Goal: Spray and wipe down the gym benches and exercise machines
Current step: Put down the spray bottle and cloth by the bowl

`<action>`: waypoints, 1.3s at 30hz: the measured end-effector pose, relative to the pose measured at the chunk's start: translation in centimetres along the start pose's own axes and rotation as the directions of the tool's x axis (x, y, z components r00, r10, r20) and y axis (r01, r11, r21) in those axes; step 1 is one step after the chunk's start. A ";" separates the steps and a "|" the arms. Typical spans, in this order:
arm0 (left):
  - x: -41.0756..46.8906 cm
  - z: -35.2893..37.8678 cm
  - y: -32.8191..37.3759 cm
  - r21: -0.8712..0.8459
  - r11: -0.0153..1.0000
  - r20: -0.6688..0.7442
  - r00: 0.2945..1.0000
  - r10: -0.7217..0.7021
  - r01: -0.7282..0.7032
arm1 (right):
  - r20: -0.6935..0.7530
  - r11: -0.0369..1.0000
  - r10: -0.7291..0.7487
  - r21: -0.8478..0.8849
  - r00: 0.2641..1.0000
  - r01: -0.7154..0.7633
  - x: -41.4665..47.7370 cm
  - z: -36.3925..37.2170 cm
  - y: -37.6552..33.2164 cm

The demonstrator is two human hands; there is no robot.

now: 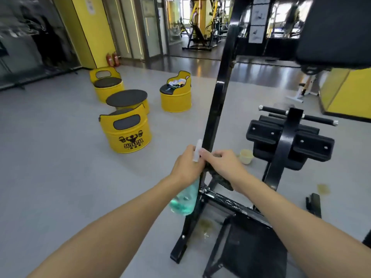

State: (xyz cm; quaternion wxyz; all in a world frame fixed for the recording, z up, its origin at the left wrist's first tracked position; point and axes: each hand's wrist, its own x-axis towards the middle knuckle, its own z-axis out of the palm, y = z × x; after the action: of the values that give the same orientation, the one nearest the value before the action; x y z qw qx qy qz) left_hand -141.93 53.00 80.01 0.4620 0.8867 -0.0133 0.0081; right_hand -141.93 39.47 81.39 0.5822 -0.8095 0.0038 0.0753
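A gym: black exercise machine (215,109), yellow weight rigs (200,23), mirrored walls (281,27)

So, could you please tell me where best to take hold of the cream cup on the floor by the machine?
Probably by its rim, from above: the cream cup stands upright, mouth open, on the floor. The black pad block crowds its right side, so reach in from the left.

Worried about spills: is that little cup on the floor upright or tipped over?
Upright: the cup sits on its base, open rim facing up.
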 end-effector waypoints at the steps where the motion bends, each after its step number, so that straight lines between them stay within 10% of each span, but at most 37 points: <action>1: 0.3 -2.1 -1.1 0.012 1.000 0.004 1.000 -0.006 0.005 | 0.016 1.000 -0.005 -0.022 1.000 0.005 0.4 1.8 -1.5; 16: 15.3 -23.6 -13.8 0.016 0.995 0.246 0.965 0.088 -0.095 | -0.028 0.858 -0.121 -0.505 0.992 0.090 17.2 21.8 -15.5; 39: 76.0 -21.1 -14.4 -0.084 0.969 0.583 0.800 -0.143 0.234 | -0.318 0.753 -0.021 -0.629 0.948 -0.194 72.0 17.1 -15.4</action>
State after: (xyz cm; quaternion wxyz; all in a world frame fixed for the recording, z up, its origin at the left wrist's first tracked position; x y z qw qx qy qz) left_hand -65.59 77.31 82.32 0.5011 0.8070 -0.0636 -0.3059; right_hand -71.28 66.40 81.49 0.2516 -0.9617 0.1054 -0.0271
